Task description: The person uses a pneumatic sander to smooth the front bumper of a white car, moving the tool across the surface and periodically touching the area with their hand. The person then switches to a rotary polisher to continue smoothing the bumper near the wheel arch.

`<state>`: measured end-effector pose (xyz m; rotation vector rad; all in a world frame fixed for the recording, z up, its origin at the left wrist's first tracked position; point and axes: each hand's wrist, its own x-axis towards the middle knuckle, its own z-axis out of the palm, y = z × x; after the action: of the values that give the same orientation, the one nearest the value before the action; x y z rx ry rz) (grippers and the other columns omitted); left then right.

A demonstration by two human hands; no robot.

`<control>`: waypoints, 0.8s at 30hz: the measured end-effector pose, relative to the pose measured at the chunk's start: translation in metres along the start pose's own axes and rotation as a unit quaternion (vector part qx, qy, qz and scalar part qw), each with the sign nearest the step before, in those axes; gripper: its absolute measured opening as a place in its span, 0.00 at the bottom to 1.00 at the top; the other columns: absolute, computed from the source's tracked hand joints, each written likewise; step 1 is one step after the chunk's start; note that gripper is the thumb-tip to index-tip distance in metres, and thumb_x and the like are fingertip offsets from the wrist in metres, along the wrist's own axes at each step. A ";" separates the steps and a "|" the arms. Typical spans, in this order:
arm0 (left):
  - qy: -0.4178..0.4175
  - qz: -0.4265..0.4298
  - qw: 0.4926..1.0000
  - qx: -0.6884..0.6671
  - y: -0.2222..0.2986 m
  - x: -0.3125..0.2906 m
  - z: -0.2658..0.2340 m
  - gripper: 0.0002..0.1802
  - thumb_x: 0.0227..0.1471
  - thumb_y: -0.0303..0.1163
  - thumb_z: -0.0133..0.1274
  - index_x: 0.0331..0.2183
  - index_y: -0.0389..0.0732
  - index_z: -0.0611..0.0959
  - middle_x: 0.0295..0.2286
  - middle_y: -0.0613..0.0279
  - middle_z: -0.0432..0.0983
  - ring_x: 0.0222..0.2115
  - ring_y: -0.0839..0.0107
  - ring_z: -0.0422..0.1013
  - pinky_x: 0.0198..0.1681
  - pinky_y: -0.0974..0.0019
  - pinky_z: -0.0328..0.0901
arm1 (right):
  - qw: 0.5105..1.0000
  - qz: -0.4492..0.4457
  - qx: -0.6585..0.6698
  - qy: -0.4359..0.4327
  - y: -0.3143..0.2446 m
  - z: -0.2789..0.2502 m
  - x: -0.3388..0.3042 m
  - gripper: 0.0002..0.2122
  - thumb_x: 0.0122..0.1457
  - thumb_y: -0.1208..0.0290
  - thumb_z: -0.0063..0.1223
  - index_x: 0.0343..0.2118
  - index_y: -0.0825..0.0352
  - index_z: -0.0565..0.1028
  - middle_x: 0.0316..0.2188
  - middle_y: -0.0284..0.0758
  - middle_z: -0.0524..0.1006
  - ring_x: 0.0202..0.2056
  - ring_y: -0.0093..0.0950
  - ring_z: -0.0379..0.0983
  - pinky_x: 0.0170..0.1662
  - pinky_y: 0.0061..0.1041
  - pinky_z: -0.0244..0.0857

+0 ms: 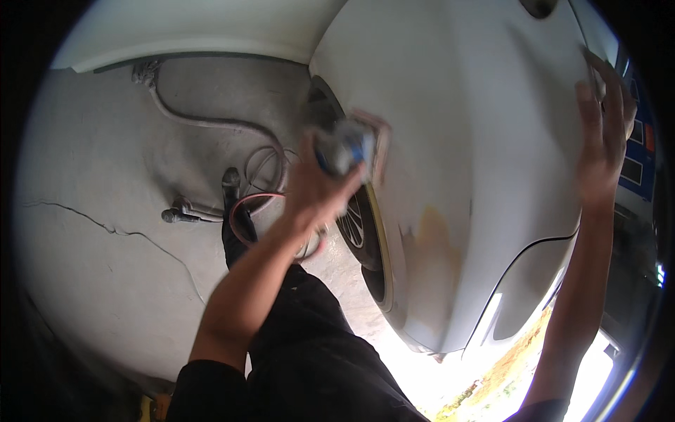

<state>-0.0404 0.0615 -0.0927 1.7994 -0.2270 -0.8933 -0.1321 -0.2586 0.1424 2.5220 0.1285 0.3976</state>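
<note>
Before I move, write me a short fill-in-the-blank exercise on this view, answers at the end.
1. The right hand is on the car, while the blurred tool is in the ____.
2. The large patch on the car's pale panel is ____.
3. The person's sleeves are ____.
4. The thin dark line on the floor lies on the picture's ____ side.

Missing words: left hand; yellowish; black; left.

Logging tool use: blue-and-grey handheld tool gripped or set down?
Gripped: the left hand wraps around the blue-and-grey handheld tool beside the pale grey car panel. Whether it is running, I cannot tell.
</note>
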 end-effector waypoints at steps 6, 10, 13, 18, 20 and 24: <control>0.114 0.105 0.988 -0.022 0.004 0.115 -0.034 0.34 0.47 0.40 0.69 0.47 0.29 0.72 0.40 0.40 0.79 0.40 0.52 0.78 0.46 0.56 0.71 | 0.960 0.216 0.176 0.019 -0.023 -0.002 0.016 0.30 0.64 0.39 0.47 0.62 0.52 0.71 0.63 0.44 0.59 0.66 0.41 0.58 0.64 0.53 0.62; 0.100 0.082 0.991 -0.019 -0.014 0.110 -0.025 0.35 0.47 0.39 0.69 0.49 0.31 0.69 0.41 0.41 0.78 0.41 0.52 0.77 0.48 0.56 0.69 | 0.953 0.261 0.152 -0.007 -0.027 -0.010 0.014 0.29 0.64 0.40 0.48 0.62 0.53 0.71 0.63 0.44 0.59 0.65 0.44 0.60 0.65 0.49 0.62; 0.039 0.065 0.996 -0.041 0.000 0.071 -0.024 0.35 0.48 0.38 0.69 0.50 0.35 0.68 0.41 0.48 0.76 0.42 0.62 0.73 0.45 0.59 0.70 | 0.945 0.264 0.193 0.005 -0.034 -0.011 0.017 0.30 0.63 0.40 0.48 0.62 0.53 0.71 0.63 0.43 0.59 0.65 0.43 0.59 0.66 0.47 0.61; -0.038 0.298 0.948 0.105 0.014 0.003 -0.002 0.40 0.41 0.40 0.71 0.50 0.33 0.68 0.40 0.43 0.75 0.38 0.47 0.76 0.41 0.50 0.72 | 0.973 0.210 0.093 -0.015 -0.026 -0.010 0.011 0.33 0.60 0.38 0.49 0.61 0.59 0.73 0.63 0.43 0.62 0.63 0.42 0.58 0.64 0.45 0.60; -0.050 0.349 0.928 0.120 0.030 0.012 -0.004 0.44 0.43 0.42 0.70 0.52 0.30 0.65 0.42 0.41 0.70 0.41 0.52 0.72 0.45 0.50 0.68 | 0.962 0.243 0.121 -0.010 -0.032 -0.016 0.011 0.34 0.59 0.38 0.51 0.60 0.61 0.74 0.63 0.43 0.63 0.63 0.42 0.58 0.64 0.45 0.60; -0.040 0.225 0.969 0.091 0.052 0.068 -0.027 0.44 0.44 0.42 0.70 0.54 0.31 0.63 0.45 0.41 0.69 0.44 0.51 0.71 0.48 0.50 0.66 | 0.934 0.296 0.198 0.027 -0.044 -0.018 0.017 0.33 0.58 0.40 0.53 0.58 0.62 0.75 0.63 0.44 0.64 0.63 0.42 0.59 0.61 0.46 0.62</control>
<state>0.0381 0.0226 -0.0751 1.7764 -0.7589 -0.6331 -0.1219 -0.2097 0.1368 2.9141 -0.6054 0.7380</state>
